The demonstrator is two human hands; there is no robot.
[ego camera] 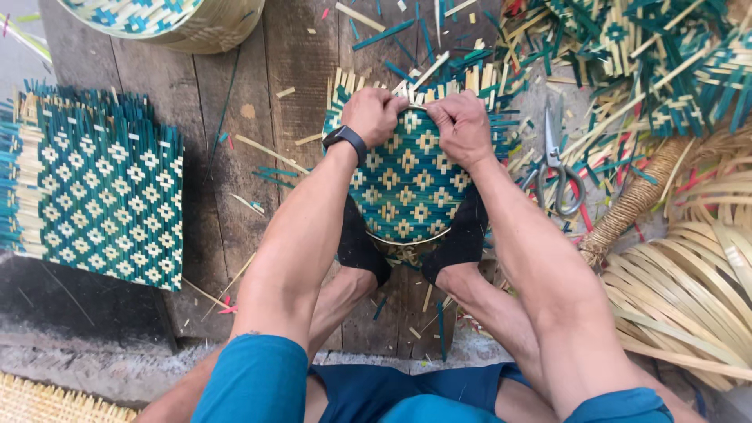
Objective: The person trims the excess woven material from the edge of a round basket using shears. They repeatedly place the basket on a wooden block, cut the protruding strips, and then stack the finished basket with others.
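A half-woven basket (406,184) of green and pale bamboo strips, patterned with cream diamonds, lies dome-up on the wooden boards between my two black-socked feet. My left hand (374,113), with a black watch on its wrist, grips the strips at the basket's far rim. My right hand (464,125) is closed on the same rim just to the right. Loose strip ends stick out beyond both hands.
A flat woven mat (106,196) of the same pattern lies at left. A finished basket (176,23) sits top left. Scissors (558,168) lie right of the basket. Woven scraps (650,63), bamboo hoops (689,274) and a wrapped bundle (627,211) fill the right side.
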